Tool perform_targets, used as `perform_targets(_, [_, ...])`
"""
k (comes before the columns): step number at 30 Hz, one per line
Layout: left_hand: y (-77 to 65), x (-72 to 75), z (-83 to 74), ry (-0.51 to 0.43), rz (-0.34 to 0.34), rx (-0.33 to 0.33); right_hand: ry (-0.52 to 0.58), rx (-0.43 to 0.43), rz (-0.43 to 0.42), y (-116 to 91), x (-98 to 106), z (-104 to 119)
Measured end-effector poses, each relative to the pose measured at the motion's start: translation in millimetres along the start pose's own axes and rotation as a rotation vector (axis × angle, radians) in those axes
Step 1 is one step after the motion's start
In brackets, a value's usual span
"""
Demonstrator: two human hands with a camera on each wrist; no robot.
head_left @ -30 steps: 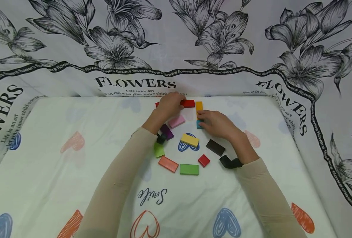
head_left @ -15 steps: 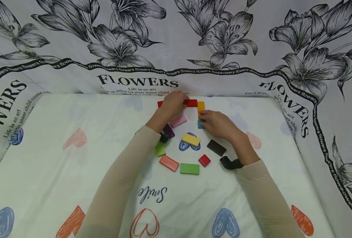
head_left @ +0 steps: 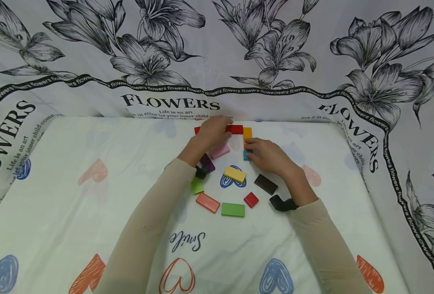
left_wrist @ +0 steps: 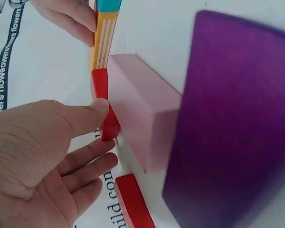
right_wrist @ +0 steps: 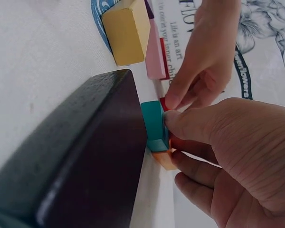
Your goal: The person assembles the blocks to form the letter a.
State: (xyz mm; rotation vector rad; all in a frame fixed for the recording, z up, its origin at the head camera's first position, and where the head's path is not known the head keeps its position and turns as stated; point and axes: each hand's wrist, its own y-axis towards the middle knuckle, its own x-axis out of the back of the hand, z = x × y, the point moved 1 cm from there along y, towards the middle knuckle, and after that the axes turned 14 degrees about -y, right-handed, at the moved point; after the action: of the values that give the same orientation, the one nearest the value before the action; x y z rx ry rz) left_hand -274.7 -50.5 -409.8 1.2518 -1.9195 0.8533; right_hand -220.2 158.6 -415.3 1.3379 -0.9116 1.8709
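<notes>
In the head view my left hand (head_left: pixel 213 130) is at the far edge of the white cloth, pinching a red block (head_left: pixel 235 129). The left wrist view has its thumb on top of that block, other fingers below. Lined up with the red block's right end is an orange block (head_left: pixel 247 132), and a teal block (head_left: pixel 246 155) adjoins its near end. My right hand (head_left: pixel 270 154) grips the teal block, thumb against its side in the right wrist view, with fingers beside the orange one. A pink block (left_wrist: pixel 142 99) lies close beside the red one.
Purple (head_left: pixel 207 162), lime (head_left: pixel 197 185), orange-red (head_left: pixel 207 202), green (head_left: pixel 233 210), small red (head_left: pixel 251 199) and dark brown (head_left: pixel 266 184) blocks form a loose ring around a yellow block (head_left: pixel 234 174). Another red block (left_wrist: pixel 134 202) lies left of the pinched one.
The whole head view shifts slightly. Both hands keep their places on the red and teal blocks, and the other blocks stay put.
</notes>
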Motion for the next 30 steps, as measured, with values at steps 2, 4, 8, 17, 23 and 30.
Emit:
perform_targets(2, [-4.3,1.5,2.5,-0.011,0.001,-0.003,-0.005,0.002,0.001,1,-1,0])
perform_targets(4, [-9.5,4.0,6.6,-0.014,-0.008,-0.012,-0.01,0.002,0.004,1,-1,0])
perform_targets(8, [-22.2,11.8,18.2,-0.015,-0.044,-0.021,-0.007,0.0,0.008,2,-1,1])
perform_targets(17, [-47.7,28.6,41.8,-0.065,-0.094,0.03,-0.002,-0.005,-0.008,-2,-1,1])
perform_targets(23, [-57.2,36.1,57.2,-0.061,-0.127,0.079,0.009,-0.011,-0.002,-1,-3,-1])
perform_targets(30, [-65.3,41.0,66.3,-0.106,-0.15,0.11,0.022,-0.012,-0.008,1,-1,0])
